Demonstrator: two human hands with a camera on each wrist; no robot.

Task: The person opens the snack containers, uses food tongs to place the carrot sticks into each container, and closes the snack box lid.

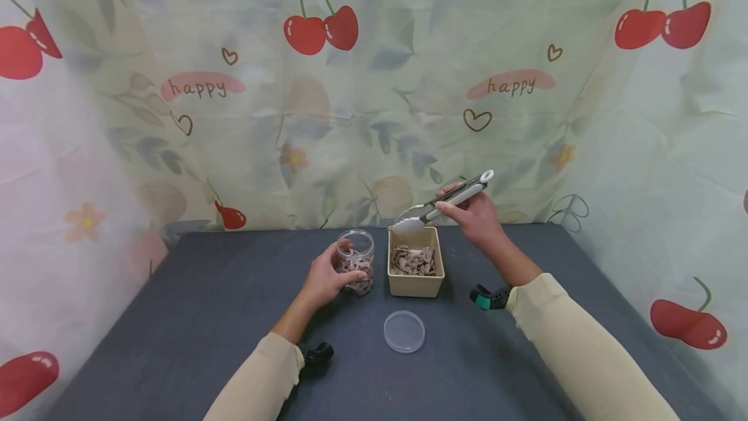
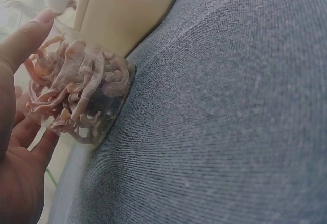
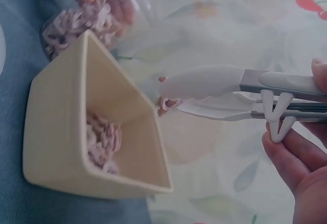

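My left hand (image 1: 328,276) grips a clear jar (image 1: 361,243), thumb on one side and fingers on the other. Pale brownish dried strips (image 2: 76,83) fill its lower part, and the jar stands on the table. In my right hand (image 1: 474,214) are grey-and-white tongs (image 1: 458,195), held above the back of a beige rectangular container (image 1: 417,288). The right wrist view shows a small piece of strip (image 3: 168,104) between the tips of the tongs (image 3: 204,83). More strips (image 3: 103,139) lie at the bottom of the container, just right of the jar.
A clear round lid (image 1: 404,332) lies flat on the dark cloth-covered table (image 1: 222,323), in front of the container. Behind the table hangs a cherry-patterned curtain (image 1: 374,148). Black wrist bands (image 1: 315,354) sit on both wrists.
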